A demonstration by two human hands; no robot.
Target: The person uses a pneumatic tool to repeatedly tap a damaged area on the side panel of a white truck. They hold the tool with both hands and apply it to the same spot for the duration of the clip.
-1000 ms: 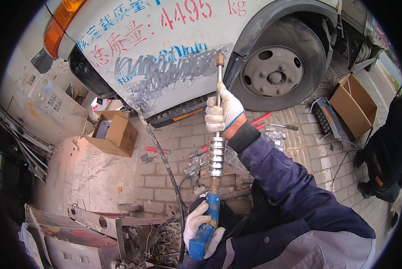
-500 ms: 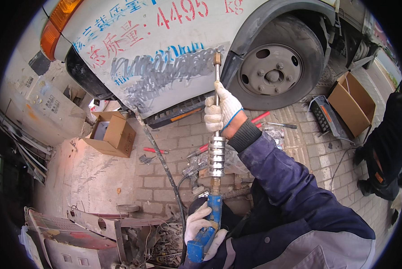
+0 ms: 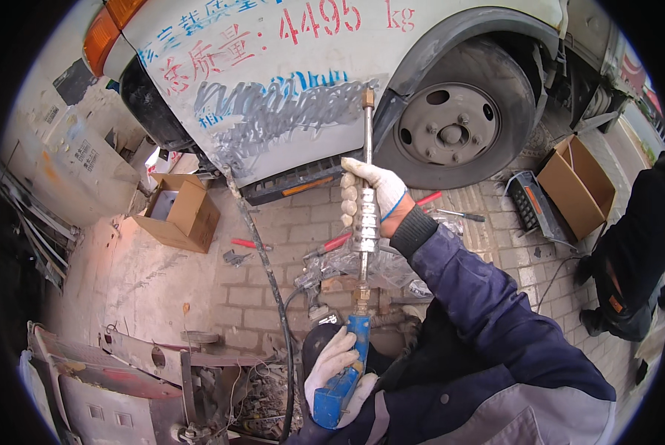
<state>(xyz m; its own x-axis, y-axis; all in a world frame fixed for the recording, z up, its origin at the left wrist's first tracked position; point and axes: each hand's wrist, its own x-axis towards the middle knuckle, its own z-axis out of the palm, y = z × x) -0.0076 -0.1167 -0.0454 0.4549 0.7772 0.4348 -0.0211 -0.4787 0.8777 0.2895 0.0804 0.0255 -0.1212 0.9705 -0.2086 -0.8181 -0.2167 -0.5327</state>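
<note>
A slide hammer stands nearly upright in front of me, with a blue pistol-shaped handle (image 3: 358, 337), a bare steel rod (image 3: 369, 137) and a ribbed chrome weight (image 3: 365, 226). My left hand (image 3: 334, 363), in a white knit glove, is wrapped round the handle low in the view. My right hand (image 3: 375, 183), gloved alike, closes round the upper part of the tool, with the weight against its fingers. It hides where weight and rod meet. The rod's brass-coloured tip (image 3: 367, 97) points up toward the white truck panel (image 3: 288, 141); contact cannot be told.
A truck wheel (image 3: 458, 119) is at the far right. Open cardboard boxes stand left (image 3: 183, 215) and right (image 3: 579, 182). A dark hose (image 3: 269, 274) runs down left of the tool. Red-handled tools (image 3: 338, 241) lie on the paving. A person in dark clothes (image 3: 629, 252) is at right.
The weight has slid up the rod to my right hand, baring rod above the handle. My right hand has come down slightly. My left hand keeps its grip.
</note>
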